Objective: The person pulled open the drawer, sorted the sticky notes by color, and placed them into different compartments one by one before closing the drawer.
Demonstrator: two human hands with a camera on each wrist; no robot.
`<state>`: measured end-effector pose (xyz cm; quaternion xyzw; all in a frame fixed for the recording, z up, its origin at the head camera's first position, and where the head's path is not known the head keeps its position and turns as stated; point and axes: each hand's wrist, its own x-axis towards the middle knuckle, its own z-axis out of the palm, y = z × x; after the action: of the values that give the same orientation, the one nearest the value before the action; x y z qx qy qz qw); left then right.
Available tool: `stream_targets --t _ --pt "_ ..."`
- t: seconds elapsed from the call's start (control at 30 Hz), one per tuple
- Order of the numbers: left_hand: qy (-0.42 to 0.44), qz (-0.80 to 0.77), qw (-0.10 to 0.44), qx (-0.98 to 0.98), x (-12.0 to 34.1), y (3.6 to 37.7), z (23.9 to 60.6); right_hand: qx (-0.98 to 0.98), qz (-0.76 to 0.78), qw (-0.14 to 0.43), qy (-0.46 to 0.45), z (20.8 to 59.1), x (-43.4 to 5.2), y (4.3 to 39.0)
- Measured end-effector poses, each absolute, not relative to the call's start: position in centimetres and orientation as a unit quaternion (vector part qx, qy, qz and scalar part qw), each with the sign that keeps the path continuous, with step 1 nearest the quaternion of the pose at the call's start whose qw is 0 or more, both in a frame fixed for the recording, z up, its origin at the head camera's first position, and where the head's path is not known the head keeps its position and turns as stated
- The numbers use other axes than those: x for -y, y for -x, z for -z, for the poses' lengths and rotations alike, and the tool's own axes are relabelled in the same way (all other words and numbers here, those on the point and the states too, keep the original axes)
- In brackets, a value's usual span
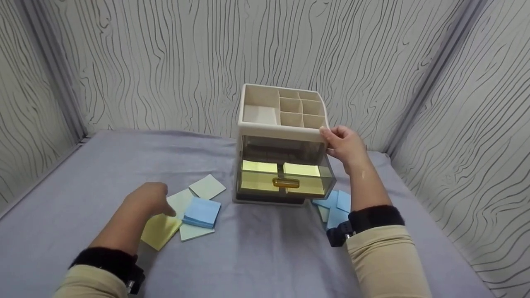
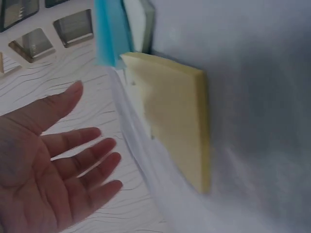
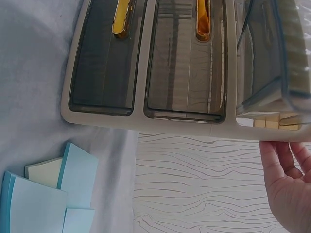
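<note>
The box (image 1: 281,131) stands on the cloth (image 1: 265,256), long axis vertical, its open drawer (image 1: 285,183) pointing toward the head camera. The right hand (image 1: 348,145) grips its top right edge; the left hand (image 1: 150,199), fingers spread, is near the yellow pad (image 1: 159,234).

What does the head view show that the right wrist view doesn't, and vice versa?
Only the head view shows the left hand, the yellow pad near it and the divided top tray of the organizer. Only the right wrist view shows the amber handles of two closed drawers. Both show the right hand touching the organizer, its open drawer, and blue notes.
</note>
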<state>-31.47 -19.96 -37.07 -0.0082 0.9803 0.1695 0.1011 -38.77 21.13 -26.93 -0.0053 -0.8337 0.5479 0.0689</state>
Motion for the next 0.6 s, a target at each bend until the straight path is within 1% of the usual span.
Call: stream_targets --t 0.17,0.27,0.43,0.6 --pt "0.043 -0.129 0.167 -0.977 20.9 30.7 37.3 0.836 -0.544 0.074 0.011 26.9 -21.1 38.8" --pt "0.06 -0.114 0.197 -0.972 21.1 30.6 37.7 0.834 -0.546 0.077 0.011 26.9 -21.0 38.8" --pt "0.08 -0.112 0.219 -0.966 20.9 30.6 38.3 0.832 -0.55 0.077 0.008 26.9 -21.0 38.8" --pt "0.108 -0.12 0.229 -0.96 20.6 30.9 38.7 0.83 -0.553 0.078 0.005 26.8 -21.0 38.7"
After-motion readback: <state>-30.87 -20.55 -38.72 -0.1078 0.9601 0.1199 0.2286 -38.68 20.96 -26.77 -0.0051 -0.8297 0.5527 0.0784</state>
